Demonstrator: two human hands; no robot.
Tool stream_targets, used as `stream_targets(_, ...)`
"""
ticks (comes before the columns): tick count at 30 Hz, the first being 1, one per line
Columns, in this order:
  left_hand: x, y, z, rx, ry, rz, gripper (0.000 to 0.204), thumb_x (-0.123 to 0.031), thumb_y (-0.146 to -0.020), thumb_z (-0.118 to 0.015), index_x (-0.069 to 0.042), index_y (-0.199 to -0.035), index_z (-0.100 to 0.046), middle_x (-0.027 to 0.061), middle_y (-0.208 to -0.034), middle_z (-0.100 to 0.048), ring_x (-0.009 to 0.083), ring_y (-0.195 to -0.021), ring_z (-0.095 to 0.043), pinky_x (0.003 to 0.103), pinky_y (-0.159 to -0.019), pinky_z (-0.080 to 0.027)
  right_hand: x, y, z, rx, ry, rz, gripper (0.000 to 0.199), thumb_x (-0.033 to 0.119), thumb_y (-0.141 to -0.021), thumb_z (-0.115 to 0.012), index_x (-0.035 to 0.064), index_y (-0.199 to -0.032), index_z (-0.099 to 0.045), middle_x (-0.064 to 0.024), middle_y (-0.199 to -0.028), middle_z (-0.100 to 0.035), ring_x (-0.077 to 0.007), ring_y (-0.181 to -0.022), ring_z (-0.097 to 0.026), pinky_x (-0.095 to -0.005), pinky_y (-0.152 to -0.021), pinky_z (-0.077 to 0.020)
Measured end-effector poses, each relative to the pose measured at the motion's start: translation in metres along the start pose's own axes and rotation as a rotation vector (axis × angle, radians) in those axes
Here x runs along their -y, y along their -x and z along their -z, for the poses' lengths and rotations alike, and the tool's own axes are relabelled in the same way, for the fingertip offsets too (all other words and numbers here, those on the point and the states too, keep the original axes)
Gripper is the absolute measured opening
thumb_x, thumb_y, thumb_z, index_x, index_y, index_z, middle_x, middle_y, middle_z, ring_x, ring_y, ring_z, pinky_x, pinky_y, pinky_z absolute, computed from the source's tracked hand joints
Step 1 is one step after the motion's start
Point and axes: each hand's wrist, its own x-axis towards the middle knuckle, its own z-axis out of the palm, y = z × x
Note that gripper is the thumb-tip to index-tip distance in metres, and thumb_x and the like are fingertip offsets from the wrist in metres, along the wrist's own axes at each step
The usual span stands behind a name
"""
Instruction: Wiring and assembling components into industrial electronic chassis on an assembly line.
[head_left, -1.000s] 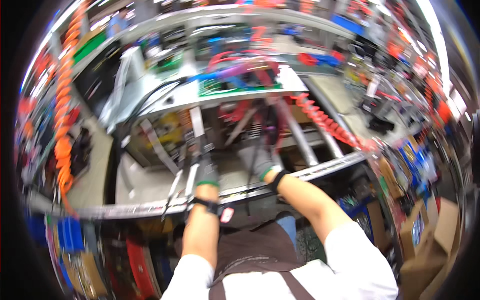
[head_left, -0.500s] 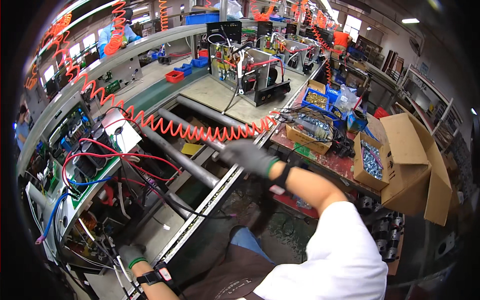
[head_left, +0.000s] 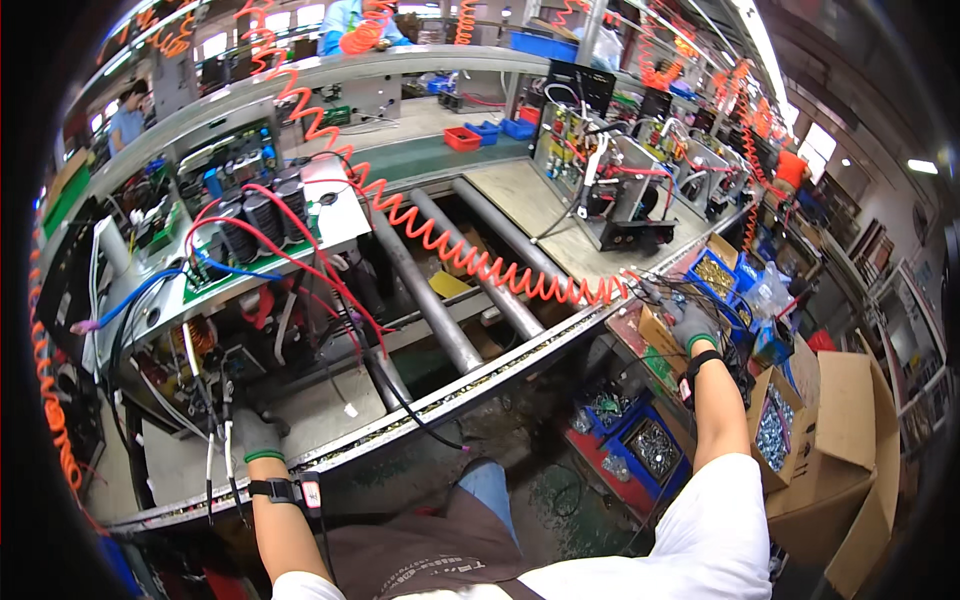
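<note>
Seen from the wearer's head, a person in grey gloves works between two areas. The left hand point(head_left: 258, 436) rests low at the front of an open electronic unit point(head_left: 265, 262), beside white cables point(head_left: 229, 455) that hang down past it; whether its fingers grip anything cannot be told. The unit, with exposed circuit boards and looping red wires point(head_left: 335, 265), stands on the left part of a metal-edged worktop point(head_left: 325, 420). The right hand point(head_left: 695, 325) stretches to the far right, over a cardboard tray point(head_left: 657, 330) and among dark wires; its fingers are partly hidden, so its grip cannot be told. Steel rollers point(head_left: 440, 305) bridge the middle, under an orange coiled hose point(head_left: 475, 268). A blue bin of brass-coloured parts point(head_left: 713, 275) lies just beyond the right hand, and a large open carton point(head_left: 835, 420) stands nearer the wearer.
</note>
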Motion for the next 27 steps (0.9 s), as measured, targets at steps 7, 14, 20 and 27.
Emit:
stream_targets(7, -0.071, 0.006, 0.024, -0.101, 1.020, 0.961, 0.033, -0.048, -0.086, -0.054, -0.018, -0.074, -0.046, -0.0013, -0.053, -0.042, 0.0120, -0.038, -0.037, 0.025, -0.033, -0.027, 0.024, 0.013, 0.033, -0.203, -0.297, 0.083, 0.040, 0.036, -0.078, -0.066, 0.0042, -0.102, -0.059, -0.0222, -0.105, -0.061, -0.0402, -0.101, -0.057, -0.0459, -0.086, -0.0453)
stream_targets(14, -0.065, 0.033, 0.023, -0.043, 1.008, 0.659, 0.037, -0.048, -0.088, -0.053, -0.018, -0.071, -0.041, -0.0029, -0.050, -0.040, 0.0099, -0.034, -0.033, 0.025, -0.031, -0.024, 0.065, -0.030, 0.061, -0.747, -0.911, 0.385, 0.034, 0.022, -0.076, -0.071, -0.0015, -0.091, -0.052, -0.0185, -0.082, -0.060, -0.0323, -0.077, -0.059, -0.0421, -0.072, -0.0457)
stream_targets(20, -0.075, 0.081, 0.051, 0.010, 1.132, 0.755, 0.021, -0.028, -0.088, -0.059, -0.018, -0.083, -0.042, -0.0044, -0.053, -0.037, 0.0075, -0.039, -0.037, 0.022, -0.032, -0.027, 0.116, 0.046, 0.146, -0.662, -1.283, 0.426, 0.019, 0.016, -0.083, -0.065, 0.0030, -0.093, -0.055, -0.0022, -0.072, -0.057, -0.0102, -0.061, -0.056, -0.0298, -0.052, -0.0450)
stream_targets(27, -0.099, 0.153, 0.057, 0.487, 0.952, 0.256, 0.045, -0.029, -0.083, -0.066, -0.014, -0.123, -0.052, -0.0024, -0.056, -0.041, 0.0111, -0.047, -0.046, 0.025, -0.043, -0.040, 0.141, 0.179, 0.087, 0.963, -2.093, 0.111, 0.013, 0.013, -0.086, -0.057, 0.0037, -0.093, -0.052, -0.0106, -0.084, -0.059, -0.0275, -0.081, -0.060, -0.0475, -0.077, -0.0501)
